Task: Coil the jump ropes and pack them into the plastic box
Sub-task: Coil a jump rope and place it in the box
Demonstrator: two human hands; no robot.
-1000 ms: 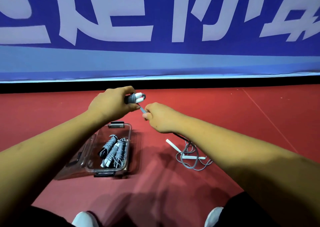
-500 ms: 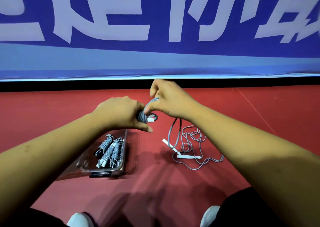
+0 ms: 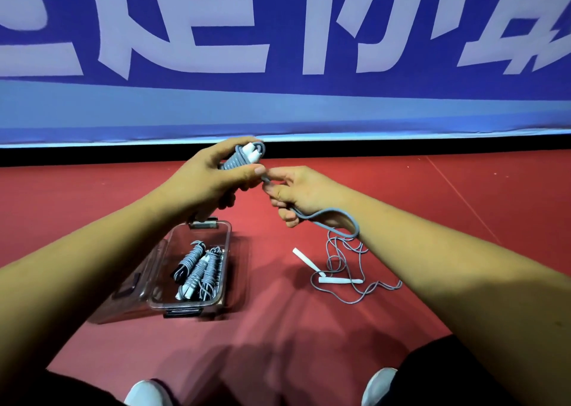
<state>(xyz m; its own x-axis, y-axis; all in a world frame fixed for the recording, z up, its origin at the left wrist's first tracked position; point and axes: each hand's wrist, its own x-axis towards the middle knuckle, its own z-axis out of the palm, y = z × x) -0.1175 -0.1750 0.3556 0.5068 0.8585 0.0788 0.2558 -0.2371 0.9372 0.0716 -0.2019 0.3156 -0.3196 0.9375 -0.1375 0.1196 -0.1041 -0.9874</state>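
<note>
My left hand (image 3: 213,180) grips a grey jump rope bundle (image 3: 244,156) with white handles, held up above the floor. My right hand (image 3: 296,193) pinches the loose grey cord end (image 3: 332,223) of that rope, which loops down under my wrist. A clear plastic box (image 3: 227,241) sits open on the red floor below my left hand, with several coiled grey ropes (image 3: 200,268) inside. Another uncoiled jump rope (image 3: 343,269) with white handles lies tangled on the floor to the right of the box.
The box's clear lid (image 3: 129,285) lies against its left side. A blue banner wall (image 3: 284,65) with white lettering stands beyond the floor's black edge. My white shoes (image 3: 148,393) show at the bottom.
My left hand has raised the bundle higher. My right hand has come down from above the bundle to its right side, drawing the cord end in a loop below the wrist.
</note>
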